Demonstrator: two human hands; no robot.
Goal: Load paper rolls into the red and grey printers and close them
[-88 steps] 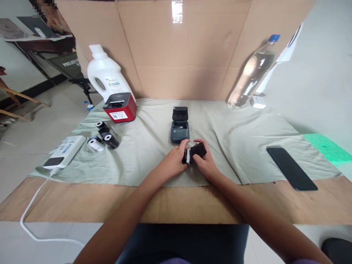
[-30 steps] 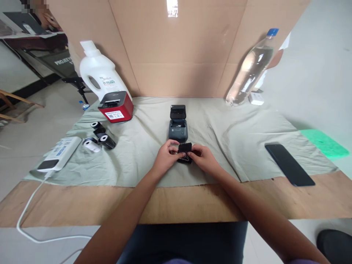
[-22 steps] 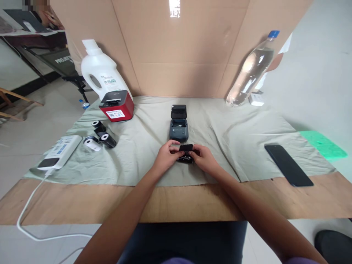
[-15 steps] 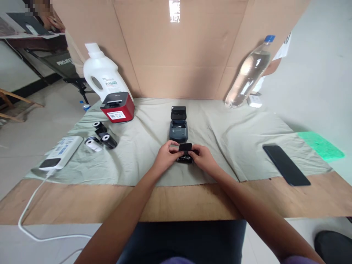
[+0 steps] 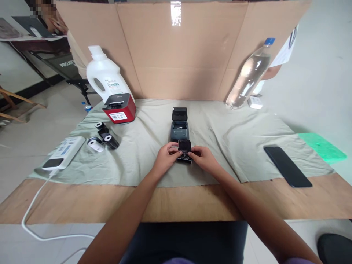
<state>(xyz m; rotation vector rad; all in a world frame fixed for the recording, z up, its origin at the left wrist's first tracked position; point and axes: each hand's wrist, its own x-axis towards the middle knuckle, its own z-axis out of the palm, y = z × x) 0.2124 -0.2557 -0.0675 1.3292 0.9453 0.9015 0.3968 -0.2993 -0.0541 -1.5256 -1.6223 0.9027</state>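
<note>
gripping a black roll [image 5: 184,150] with left hand [image 5: 165,158] and right hand [image 5: 202,159].

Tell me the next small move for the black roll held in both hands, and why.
Probably lift the black roll forward toward the dark printer: its lid stands open just beyond, and the left hand and right hand both pinch the roll.

bright, even daylight | glare on cardboard [image 5: 176,13] | edges warped
</note>
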